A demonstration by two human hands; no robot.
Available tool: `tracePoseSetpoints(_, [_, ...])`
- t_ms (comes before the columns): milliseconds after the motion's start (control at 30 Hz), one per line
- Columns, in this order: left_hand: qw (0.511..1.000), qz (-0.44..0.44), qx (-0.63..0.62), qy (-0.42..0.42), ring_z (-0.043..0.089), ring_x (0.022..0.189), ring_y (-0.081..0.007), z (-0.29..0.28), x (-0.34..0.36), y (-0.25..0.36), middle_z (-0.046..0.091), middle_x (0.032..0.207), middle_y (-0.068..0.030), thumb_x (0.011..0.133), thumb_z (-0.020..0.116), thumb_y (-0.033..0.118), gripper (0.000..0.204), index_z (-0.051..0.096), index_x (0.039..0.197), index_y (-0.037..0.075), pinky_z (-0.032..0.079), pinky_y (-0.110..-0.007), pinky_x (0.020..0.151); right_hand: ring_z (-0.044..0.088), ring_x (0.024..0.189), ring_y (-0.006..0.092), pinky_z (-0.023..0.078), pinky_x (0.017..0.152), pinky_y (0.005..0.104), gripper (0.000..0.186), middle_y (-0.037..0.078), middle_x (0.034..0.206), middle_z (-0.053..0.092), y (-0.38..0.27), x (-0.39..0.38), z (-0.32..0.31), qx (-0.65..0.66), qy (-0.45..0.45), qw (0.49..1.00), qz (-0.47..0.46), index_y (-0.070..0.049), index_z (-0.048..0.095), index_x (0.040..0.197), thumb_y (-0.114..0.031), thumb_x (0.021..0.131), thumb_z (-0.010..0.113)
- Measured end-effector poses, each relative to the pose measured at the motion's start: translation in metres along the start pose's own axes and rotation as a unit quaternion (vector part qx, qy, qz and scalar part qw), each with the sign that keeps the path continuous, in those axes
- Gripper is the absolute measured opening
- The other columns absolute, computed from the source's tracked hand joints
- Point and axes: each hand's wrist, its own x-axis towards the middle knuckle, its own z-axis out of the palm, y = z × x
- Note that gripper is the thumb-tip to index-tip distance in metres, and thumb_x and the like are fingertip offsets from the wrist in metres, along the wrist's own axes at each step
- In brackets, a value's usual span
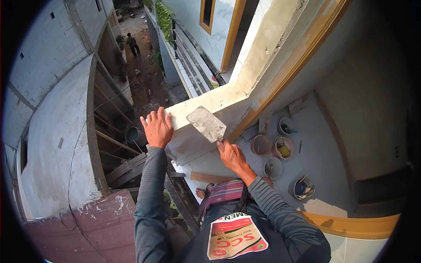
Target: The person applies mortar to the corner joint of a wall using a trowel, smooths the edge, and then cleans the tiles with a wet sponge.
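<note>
My left hand (pixel 158 129) rests on the outer end of a pale plastered low wall (pixel 228 93), its fingers stretched out over the edge. In my right hand (pixel 233 156) is the handle of a trowel (pixel 206 124). The trowel's flat rectangular blade, crusted with grey mortar, is raised at the wall's near side and overlaps its top edge in view. Whether the blade touches the wall I cannot tell. A few small crumbs dot the wall's top, and the plaster is rough and chipped where it meets the upright wall.
Beyond the low wall is a drop to a dirt lane (pixel 147 83), where a person (pixel 132 44) stands far below. Several buckets, among them an orange one (pixel 261 144), stand on the tiled floor (pixel 320 144) at right. A wooden plank (pixel 210 177) lies near my bare foot (pixel 200 193).
</note>
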Motion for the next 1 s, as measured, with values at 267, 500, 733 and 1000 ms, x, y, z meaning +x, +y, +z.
tracePoseSetpoints(267, [1.0,-0.002,-0.018,-0.007,0.052,0.113,-0.0351,0.0,-0.005,0.003,0.056,0.108,-0.015,0.1,0.044,0.039,0.042,0.054,0.128,0.008,0.023,-0.064,0.112,0.061,0.08,0.054,0.05,0.07,0.0575,0.05,0.032,0.08,0.064,0.018,0.064,-0.03,0.006,0.056,0.998,0.027,0.002,0.058,0.09,-0.042,0.104,0.04])
tracePoseSetpoints(500, [1.0,-0.001,-0.003,-0.004,0.053,0.113,-0.0341,0.0,-0.003,0.0,0.057,0.109,-0.0138,0.101,0.044,0.039,0.039,0.054,0.125,0.009,0.025,-0.064,0.111,0.062,0.085,0.0543,0.049,0.075,0.0589,0.049,0.033,0.083,0.065,0.014,0.013,-0.022,0.0,-0.013,1.0,0.027,0.001,0.059,0.096,-0.044,0.103,0.041])
tracePoseSetpoints(733, [1.0,0.005,-0.007,-0.004,0.053,0.113,-0.0341,-0.005,0.001,0.002,0.057,0.11,-0.014,0.1,0.044,0.039,0.04,0.054,0.125,0.009,0.024,-0.064,0.111,0.061,0.082,0.0544,0.048,0.073,0.0589,0.048,0.033,0.081,0.064,0.048,0.071,-0.042,-0.023,0.057,0.998,0.013,0.002,0.058,0.093,-0.042,0.103,0.042])
tracePoseSetpoints(1000, [1.0,-0.001,-0.005,-0.002,0.053,0.114,-0.0345,0.003,-0.004,0.002,0.058,0.11,-0.0149,0.1,0.044,0.038,0.04,0.054,0.126,0.009,0.024,-0.064,0.111,0.061,0.081,0.054,0.048,0.069,0.0581,0.048,0.034,0.079,0.063,0.04,0.063,-0.041,0.013,0.027,1.0,0.009,0.002,0.055,0.093,-0.042,0.104,0.04])
